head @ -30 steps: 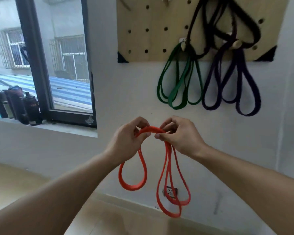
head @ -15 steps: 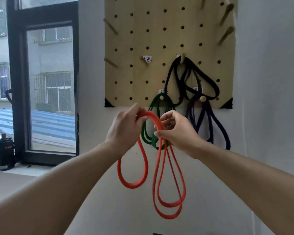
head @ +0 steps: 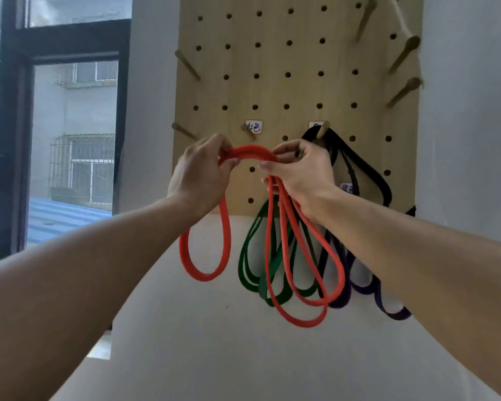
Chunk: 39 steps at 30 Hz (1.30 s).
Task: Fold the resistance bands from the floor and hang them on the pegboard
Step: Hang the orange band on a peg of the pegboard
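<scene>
Now both hands [head: 198,176] [head: 300,172] grip orange band [head: 250,153], nr pegboard [head: 272,91]

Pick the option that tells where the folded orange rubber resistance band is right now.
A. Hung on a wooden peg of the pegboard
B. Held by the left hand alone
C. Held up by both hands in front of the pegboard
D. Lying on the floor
C: the left hand and the right hand each grip the top of the folded orange rubber resistance band, its loops dangling before the wooden pegboard, on no peg.
</scene>
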Each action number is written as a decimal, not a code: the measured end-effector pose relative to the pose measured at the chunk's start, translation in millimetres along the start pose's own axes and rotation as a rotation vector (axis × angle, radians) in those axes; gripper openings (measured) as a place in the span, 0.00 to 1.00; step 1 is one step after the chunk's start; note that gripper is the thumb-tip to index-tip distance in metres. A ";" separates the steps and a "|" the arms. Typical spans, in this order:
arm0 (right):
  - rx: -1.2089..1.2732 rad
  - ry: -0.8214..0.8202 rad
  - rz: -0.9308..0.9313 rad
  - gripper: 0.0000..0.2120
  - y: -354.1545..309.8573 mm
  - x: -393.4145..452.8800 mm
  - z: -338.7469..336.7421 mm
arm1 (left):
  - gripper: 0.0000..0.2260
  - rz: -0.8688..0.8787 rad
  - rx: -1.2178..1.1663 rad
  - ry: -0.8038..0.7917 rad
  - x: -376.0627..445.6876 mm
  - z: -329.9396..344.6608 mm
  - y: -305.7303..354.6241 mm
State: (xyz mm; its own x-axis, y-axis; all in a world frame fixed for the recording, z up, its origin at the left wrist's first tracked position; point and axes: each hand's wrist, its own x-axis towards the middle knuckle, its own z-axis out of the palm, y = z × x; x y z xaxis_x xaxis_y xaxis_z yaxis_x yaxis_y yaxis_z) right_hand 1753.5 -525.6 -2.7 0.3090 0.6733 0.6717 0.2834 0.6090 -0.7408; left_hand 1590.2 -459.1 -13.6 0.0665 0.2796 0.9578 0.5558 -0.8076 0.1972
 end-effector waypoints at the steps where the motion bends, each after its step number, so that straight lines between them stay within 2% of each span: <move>1: -0.002 0.012 -0.010 0.13 -3.9 9.8 4.1 | 0.06 -0.009 0.001 0.018 10.8 2.3 -1.9; 8: 0.092 0.165 0.008 0.11 -11.9 86.1 28.0 | 0.10 -0.008 0.094 0.074 79.3 24.6 -18.2; 13: 0.201 0.289 0.048 0.11 -0.4 131.5 50.2 | 0.08 -0.069 0.099 0.124 109.9 52.0 -31.2; 17: 0.157 0.320 0.050 0.11 18.2 153.1 63.3 | 0.05 -0.173 0.031 0.104 121.0 72.0 -47.5; 22: 0.126 0.341 0.041 0.08 46.5 171.6 72.8 | 0.06 -0.228 -0.034 0.030 112.8 98.8 -71.0; 26: 0.152 0.299 0.023 0.09 62.0 175.0 72.4 | 0.07 -0.202 -0.055 0.023 107.2 114.8 -79.1; 30: 0.114 0.233 0.062 0.02 75.2 160.9 76.9 | 0.08 -0.172 -0.034 0.002 103.5 120.3 -80.2; 34: 0.052 0.168 0.142 0.05 77.0 139.7 86.5 | 0.06 -0.214 -0.034 -0.001 105.5 119.1 -80.3; 36: -0.008 0.084 0.222 0.05 62.9 129.4 83.0 | 0.06 -0.240 -0.022 -0.015 108.4 114.0 -79.7; 39: -0.245 -0.116 0.249 0.08 35.9 122.5 62.7 | 0.08 -0.232 0.015 -0.064 110.0 107.1 -79.2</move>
State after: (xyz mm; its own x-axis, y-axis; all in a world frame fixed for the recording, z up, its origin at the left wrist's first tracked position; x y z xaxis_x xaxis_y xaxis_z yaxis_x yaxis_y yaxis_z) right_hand 1744.6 -395.0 52.8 0.2945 0.8400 0.4557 0.4261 0.3115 -0.8494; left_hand 1642.2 -308.8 53.7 -0.0125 0.4898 0.8717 0.5742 -0.7102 0.4073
